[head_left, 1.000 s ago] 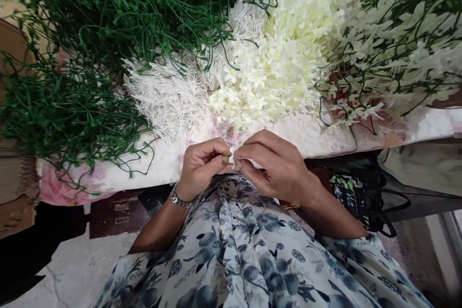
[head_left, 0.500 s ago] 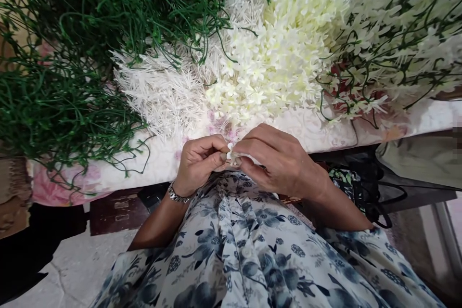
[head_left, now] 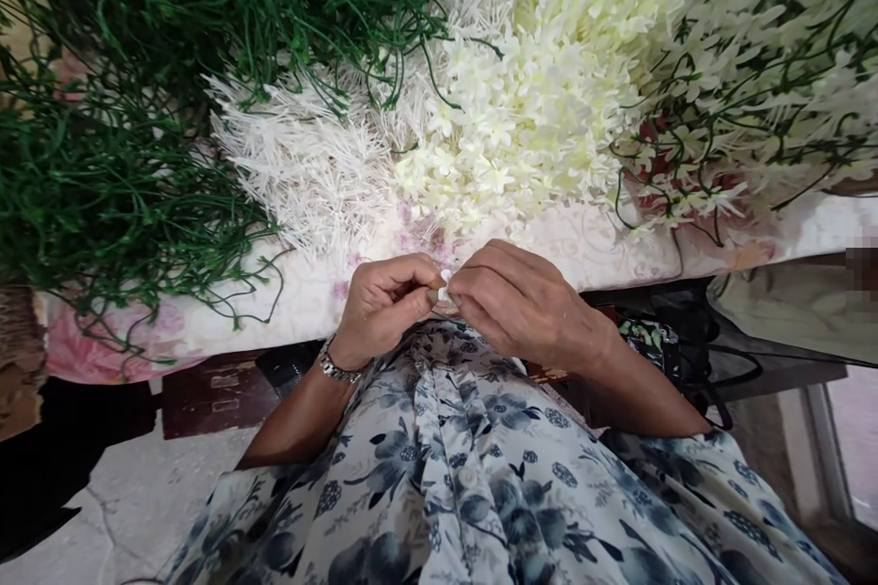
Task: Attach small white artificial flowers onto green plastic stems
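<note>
Thumb and forefinger of my left hand (head_left: 388,306) pinch a small white artificial flower (head_left: 444,284) at the table's front edge. My right hand (head_left: 531,302) has its fingertips closed on the other side of the same flower, so most of it is hidden. Just beyond the hands lies a heap of loose pale-yellow flower heads (head_left: 521,128). To its left is a pile of thin white stamen-like pieces (head_left: 308,160). Green plastic stems (head_left: 226,9) are heaped behind and to the left of them.
A floral cloth (head_left: 583,242) covers the table. Assembled white flowers on green stems (head_left: 761,73) lie at the right. Under the table edge are a dark red box (head_left: 212,398) and a dark bag (head_left: 651,352). Torn cardboard (head_left: 17,384) stands at far left.
The fingertips of my right hand have drawn closer together around the white flower. My left hand keeps its pinch. The view has shifted slightly; the piles look the same.
</note>
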`<state>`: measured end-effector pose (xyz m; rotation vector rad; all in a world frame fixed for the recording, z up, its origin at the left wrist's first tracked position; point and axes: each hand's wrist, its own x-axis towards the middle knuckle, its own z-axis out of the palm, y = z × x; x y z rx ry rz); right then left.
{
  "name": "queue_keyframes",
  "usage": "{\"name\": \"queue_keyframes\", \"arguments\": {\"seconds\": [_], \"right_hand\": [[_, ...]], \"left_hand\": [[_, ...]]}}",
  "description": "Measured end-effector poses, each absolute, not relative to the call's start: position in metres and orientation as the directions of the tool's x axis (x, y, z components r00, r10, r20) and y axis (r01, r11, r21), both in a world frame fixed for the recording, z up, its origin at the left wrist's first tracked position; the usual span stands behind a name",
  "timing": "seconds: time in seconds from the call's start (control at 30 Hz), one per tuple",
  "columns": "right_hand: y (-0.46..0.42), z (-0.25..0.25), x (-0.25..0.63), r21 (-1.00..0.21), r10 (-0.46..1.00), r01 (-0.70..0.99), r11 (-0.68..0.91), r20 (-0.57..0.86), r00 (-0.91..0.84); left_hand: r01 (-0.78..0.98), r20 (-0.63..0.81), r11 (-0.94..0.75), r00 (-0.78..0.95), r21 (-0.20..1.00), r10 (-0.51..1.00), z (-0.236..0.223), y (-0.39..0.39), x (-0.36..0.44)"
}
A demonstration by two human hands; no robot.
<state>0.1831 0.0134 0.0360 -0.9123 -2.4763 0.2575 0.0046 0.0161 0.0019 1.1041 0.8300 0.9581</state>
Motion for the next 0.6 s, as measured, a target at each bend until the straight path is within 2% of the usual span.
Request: {"name": "queue_keyframes", "arguments": {"seconds": [0.17,0.33,0.5,0.6], "right_hand": [[0.0149,0.0316,0.1819,-0.418,0.697,0.561,0.715,0.358,-0.621],[0.0175,0.0307,0.1816,-0.494,0.716,0.536,0.684,0.318,-0.621],[0.0197,0.0315,0.1794,-0.434,0.697,0.556,0.709,0.308,-0.648],[0.0191,0.0324,0.1828,-0.452,0.708,0.556,0.698,0.324,-0.627]], "left_hand": [[-0.168,-0.066,0.141,0.389,0.976,0.919,0.0017,0.0160,0.0042],[-0.087,-0.119,0.166,0.394,0.982,0.911,0.0033,0.0159,0.0024],[-0.037,-0.148,0.176,0.386,0.984,0.910,0.0045,0.0174,0.0036],[-0.094,-0.150,0.197,0.367,0.976,0.918,0.0019,0.0159,0.0049]]}}
